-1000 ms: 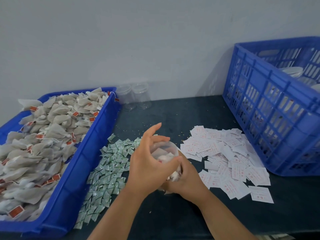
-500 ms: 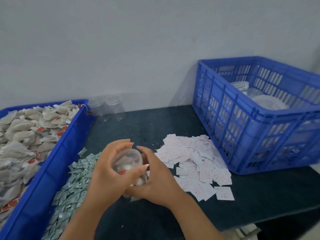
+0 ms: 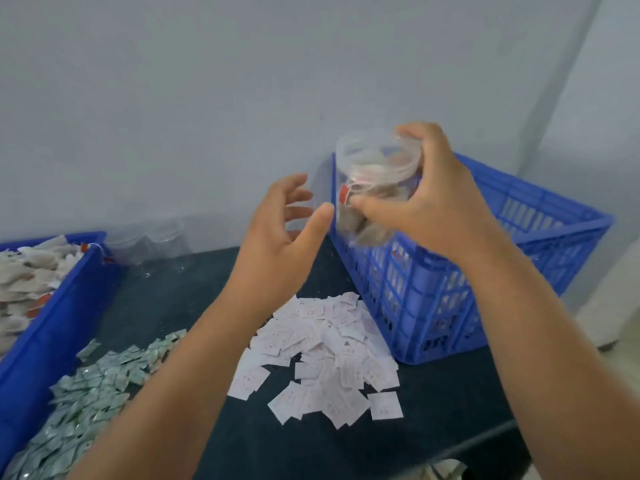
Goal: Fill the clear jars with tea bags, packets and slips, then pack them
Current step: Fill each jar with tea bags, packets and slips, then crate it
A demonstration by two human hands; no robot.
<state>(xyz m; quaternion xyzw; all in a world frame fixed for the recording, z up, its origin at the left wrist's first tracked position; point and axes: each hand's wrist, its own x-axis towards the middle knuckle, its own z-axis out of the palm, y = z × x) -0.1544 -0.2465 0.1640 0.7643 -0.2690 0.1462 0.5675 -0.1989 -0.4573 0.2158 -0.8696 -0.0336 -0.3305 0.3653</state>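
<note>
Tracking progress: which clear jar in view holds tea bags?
The jar gripped by the right hand at the tall crate corner; tea bags show through it. The two jars by the wall look empty.

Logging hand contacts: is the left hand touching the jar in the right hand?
Cannot tell. Head view: the left hand has its thumb tip beside the blurred wall of the jar; neither gap nor contact plain. The right hand grips it.

The dark table (image 3: 180,299) carries a blue tray (image 3: 52,323), green packets (image 3: 93,386), white slips (image 3: 322,348), empty jars (image 3: 149,240) and a blue crate (image 3: 433,296).
</note>
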